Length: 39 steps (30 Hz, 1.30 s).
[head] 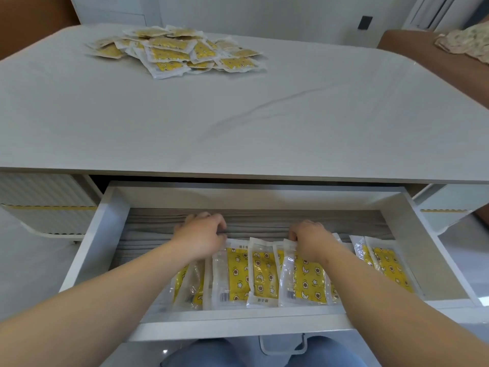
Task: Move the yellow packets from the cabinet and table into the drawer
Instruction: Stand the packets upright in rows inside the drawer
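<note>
Left hand (pixel 201 235) and right hand (pixel 309 239) reaching into the drawer (pixel 87 242), fingers (pixel 292 235) gripping top edges of yellow packets (pixel 264 274) lining its front edge, loose pile (pixel 172 49) sitting by the counter's (pixel 238 115) far edge

A flowered cloth (pixel 468 41) lies on a brown sofa (pixel 407 43) at far right. A dark plate (pixel 365 22), perhaps a socket, sits on the wall (pixel 291 14) behind.
</note>
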Each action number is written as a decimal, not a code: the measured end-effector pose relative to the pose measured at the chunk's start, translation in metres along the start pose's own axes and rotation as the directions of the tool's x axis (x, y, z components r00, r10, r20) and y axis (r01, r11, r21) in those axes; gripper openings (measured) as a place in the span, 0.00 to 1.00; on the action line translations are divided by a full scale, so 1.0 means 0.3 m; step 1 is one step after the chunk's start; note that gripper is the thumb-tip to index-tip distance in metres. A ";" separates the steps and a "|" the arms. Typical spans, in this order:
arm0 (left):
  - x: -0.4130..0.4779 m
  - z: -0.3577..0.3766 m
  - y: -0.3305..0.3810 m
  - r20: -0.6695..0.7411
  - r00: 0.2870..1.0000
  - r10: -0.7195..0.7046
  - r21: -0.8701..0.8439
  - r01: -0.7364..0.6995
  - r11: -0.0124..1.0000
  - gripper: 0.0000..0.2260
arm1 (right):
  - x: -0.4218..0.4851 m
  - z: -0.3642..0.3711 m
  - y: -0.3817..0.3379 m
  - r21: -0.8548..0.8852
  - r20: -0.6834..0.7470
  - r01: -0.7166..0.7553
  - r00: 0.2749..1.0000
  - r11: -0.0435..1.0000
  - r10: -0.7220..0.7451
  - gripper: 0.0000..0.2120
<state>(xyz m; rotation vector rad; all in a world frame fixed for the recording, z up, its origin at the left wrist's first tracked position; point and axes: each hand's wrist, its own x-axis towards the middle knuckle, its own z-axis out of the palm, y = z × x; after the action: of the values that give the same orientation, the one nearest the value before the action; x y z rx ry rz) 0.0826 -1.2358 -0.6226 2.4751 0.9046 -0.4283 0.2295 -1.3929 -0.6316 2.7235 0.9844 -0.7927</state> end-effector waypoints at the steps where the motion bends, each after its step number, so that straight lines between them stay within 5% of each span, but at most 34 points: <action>1: -0.003 -0.009 -0.015 0.007 0.998 -0.057 0.036 0.057 0.998 0.13 | 0.001 0.001 -0.002 0.022 0.004 0.019 1.000 1.000 -0.019 0.19; 5: -0.012 -0.023 -0.061 0.119 0.968 -0.221 0.023 0.220 0.975 0.16 | 0.007 0.014 -0.012 0.086 -0.012 0.091 0.996 0.992 -0.091 0.18; 14: -0.023 0.019 -0.074 0.376 0.864 -0.336 -0.352 0.468 0.810 0.13 | 0.006 0.018 -0.016 0.104 0.008 0.136 0.991 0.985 -0.137 0.16; 19: -0.033 0.022 -0.050 0.351 0.900 -0.260 -0.423 0.400 0.813 0.15 | -0.006 0.016 -0.040 0.114 0.055 0.208 0.975 0.971 -0.215 0.23; 24: -0.010 0.008 -0.050 0.051 0.991 -0.127 -0.071 0.130 0.989 0.13 | -0.027 0.003 -0.087 0.039 0.102 0.289 0.951 0.957 -0.291 0.29; 27: -0.018 0.013 -0.044 0.128 0.991 0.032 -0.116 -0.018 0.993 0.15 | -0.028 0.003 -0.096 0.039 0.097 0.302 0.947 0.952 -0.305 0.27; 31: -0.020 0.022 -0.024 0.199 0.977 0.077 -0.029 -0.073 0.997 0.15 | -0.028 0.007 -0.096 0.034 0.077 0.293 0.952 0.955 -0.295 0.25; 39: -0.011 0.056 0.022 0.084 0.988 0.130 -0.004 -0.130 0.992 0.04 | -0.050 0.026 -0.146 -0.124 0.091 0.339 0.940 0.933 -0.329 0.44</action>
<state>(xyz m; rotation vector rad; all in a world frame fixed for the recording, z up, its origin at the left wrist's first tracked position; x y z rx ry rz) 0.0824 -1.2506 -0.6334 2.4793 0.7054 -0.4837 0.1889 -1.3695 -0.6285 2.4263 1.4538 -0.8257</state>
